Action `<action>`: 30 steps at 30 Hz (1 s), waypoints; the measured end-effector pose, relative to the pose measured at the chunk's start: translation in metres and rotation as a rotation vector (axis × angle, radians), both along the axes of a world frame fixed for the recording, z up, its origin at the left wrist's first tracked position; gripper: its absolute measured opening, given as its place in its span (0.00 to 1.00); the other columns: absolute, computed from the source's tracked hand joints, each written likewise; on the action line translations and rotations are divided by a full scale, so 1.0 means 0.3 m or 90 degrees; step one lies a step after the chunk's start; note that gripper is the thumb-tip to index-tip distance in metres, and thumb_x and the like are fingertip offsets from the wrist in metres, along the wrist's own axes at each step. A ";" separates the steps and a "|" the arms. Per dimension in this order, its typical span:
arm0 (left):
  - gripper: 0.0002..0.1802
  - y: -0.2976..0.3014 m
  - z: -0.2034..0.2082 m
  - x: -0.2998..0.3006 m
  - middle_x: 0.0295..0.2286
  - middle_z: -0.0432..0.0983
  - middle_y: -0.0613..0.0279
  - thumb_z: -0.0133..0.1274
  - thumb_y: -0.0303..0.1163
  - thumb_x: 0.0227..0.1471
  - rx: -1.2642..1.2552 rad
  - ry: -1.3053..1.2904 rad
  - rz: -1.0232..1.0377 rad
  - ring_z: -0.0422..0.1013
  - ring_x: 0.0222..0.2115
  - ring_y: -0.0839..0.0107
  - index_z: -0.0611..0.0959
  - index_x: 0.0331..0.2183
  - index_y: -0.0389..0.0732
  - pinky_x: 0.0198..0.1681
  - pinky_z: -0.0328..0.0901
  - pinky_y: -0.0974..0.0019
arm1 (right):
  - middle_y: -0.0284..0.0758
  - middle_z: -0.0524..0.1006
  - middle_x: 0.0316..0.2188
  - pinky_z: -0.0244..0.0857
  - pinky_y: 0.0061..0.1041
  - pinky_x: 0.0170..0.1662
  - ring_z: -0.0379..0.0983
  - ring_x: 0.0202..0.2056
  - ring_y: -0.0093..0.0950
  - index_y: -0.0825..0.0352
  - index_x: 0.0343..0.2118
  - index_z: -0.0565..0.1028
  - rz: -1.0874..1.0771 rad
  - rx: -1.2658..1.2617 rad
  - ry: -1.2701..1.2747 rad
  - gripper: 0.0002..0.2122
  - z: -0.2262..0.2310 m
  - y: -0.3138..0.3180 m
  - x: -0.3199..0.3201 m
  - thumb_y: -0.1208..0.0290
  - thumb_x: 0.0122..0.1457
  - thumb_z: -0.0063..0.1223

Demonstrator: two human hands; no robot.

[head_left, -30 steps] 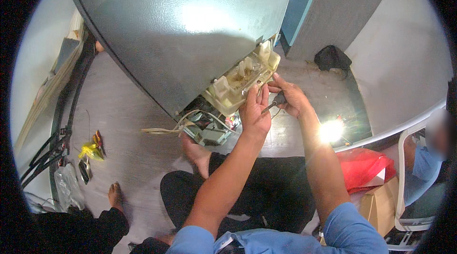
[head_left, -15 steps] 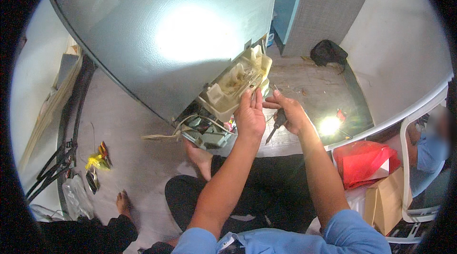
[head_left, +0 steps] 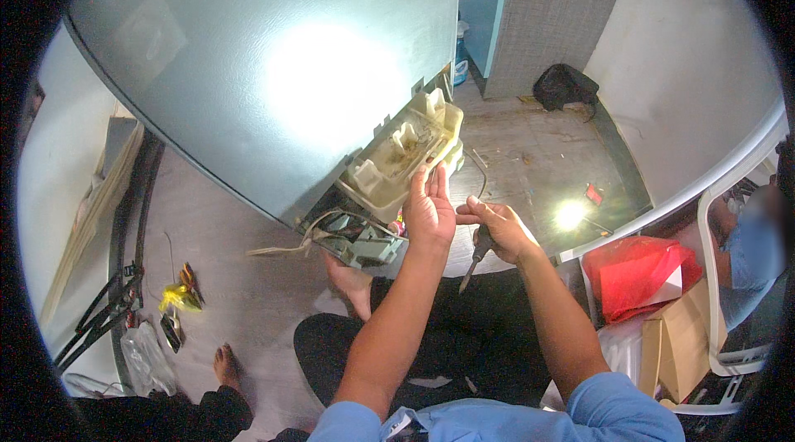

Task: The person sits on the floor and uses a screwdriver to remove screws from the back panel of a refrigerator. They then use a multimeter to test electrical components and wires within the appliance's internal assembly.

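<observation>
Head view: the left hand (head_left: 432, 217) is turned palm up, its fingers stretched out and close together rather than curled, with the fingertips at the front edge of a cream plastic tray (head_left: 377, 198). Whether they press on the tray or only rest against it, I cannot tell. The right hand (head_left: 507, 233) is just beside it, lower and to the right; its fingers are curled around the dark handle of a screwdriver (head_left: 479, 253), whose shaft points down and to the left, away from the tray. Its thumb and forefinger reach toward the left hand; whether they pinch anything small is too fine to tell.

The tray sits tilted at the lower right edge of a large grey panel (head_left: 207, 111), and its inside has brownish stains. Just below the tray are a grey plastic part (head_left: 377, 249) and pale cables (head_left: 277, 252), the cables running left over the wood-look floor (head_left: 240, 202).

A bright lamp (head_left: 570, 215) shines to the right of the hands. Farther right are a red bag (head_left: 642, 276) and a cardboard box (head_left: 691, 338). Well apart on the left, a yellow bundle (head_left: 180, 298) and a clear plastic bag (head_left: 147, 359) lie near a bare foot (head_left: 225, 366).
</observation>
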State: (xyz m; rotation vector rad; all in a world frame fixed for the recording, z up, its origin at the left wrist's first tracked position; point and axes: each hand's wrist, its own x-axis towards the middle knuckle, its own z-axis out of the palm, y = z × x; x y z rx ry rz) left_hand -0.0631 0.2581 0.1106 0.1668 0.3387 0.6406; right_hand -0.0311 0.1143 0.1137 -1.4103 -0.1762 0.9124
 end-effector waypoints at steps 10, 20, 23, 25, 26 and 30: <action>0.22 -0.018 0.011 -0.024 0.50 0.70 0.50 0.53 0.24 0.56 -0.009 0.004 -0.024 0.67 0.53 0.61 0.68 0.51 0.28 0.61 0.63 0.61 | 0.42 0.80 0.44 0.67 0.25 0.21 0.71 0.17 0.24 0.76 0.50 0.72 0.033 -0.033 0.026 0.32 -0.090 -0.038 -0.031 0.46 0.59 0.53; 0.26 -0.047 0.008 -0.042 0.51 0.68 0.48 0.56 0.27 0.55 0.003 -0.008 -0.038 0.67 0.54 0.60 0.67 0.52 0.26 0.61 0.63 0.65 | 0.39 0.81 0.41 0.64 0.24 0.24 0.68 0.22 0.20 0.74 0.49 0.75 0.042 -0.058 0.028 0.33 -0.184 -0.063 -0.039 0.42 0.57 0.53; 0.26 -0.056 0.004 -0.046 0.51 0.69 0.49 0.56 0.26 0.55 -0.008 -0.002 -0.042 0.67 0.53 0.60 0.68 0.52 0.26 0.61 0.63 0.65 | 0.39 0.81 0.43 0.67 0.25 0.28 0.71 0.26 0.22 0.74 0.49 0.75 0.045 -0.054 0.020 0.33 -0.181 -0.063 -0.044 0.42 0.57 0.53; 0.26 -0.061 0.002 -0.049 0.51 0.70 0.49 0.56 0.26 0.55 -0.012 0.000 -0.045 0.67 0.54 0.60 0.68 0.52 0.26 0.61 0.63 0.64 | 0.40 0.80 0.43 0.69 0.25 0.32 0.73 0.30 0.24 0.74 0.49 0.75 0.039 -0.046 0.006 0.34 -0.188 -0.062 -0.047 0.41 0.57 0.53; 0.26 -0.065 0.003 -0.051 0.51 0.70 0.49 0.56 0.26 0.55 -0.015 0.003 -0.047 0.67 0.54 0.60 0.68 0.52 0.26 0.61 0.63 0.64 | 0.40 0.80 0.43 0.69 0.25 0.33 0.73 0.31 0.24 0.74 0.49 0.75 0.040 -0.051 0.002 0.34 -0.190 -0.064 -0.047 0.41 0.57 0.53; 0.25 -0.084 0.013 -0.064 0.51 0.70 0.49 0.56 0.26 0.55 -0.016 0.009 -0.045 0.67 0.54 0.60 0.68 0.52 0.27 0.61 0.63 0.63 | 0.40 0.81 0.42 0.69 0.25 0.36 0.74 0.33 0.25 0.75 0.49 0.75 0.032 -0.057 0.020 0.33 -0.195 -0.070 -0.046 0.42 0.57 0.54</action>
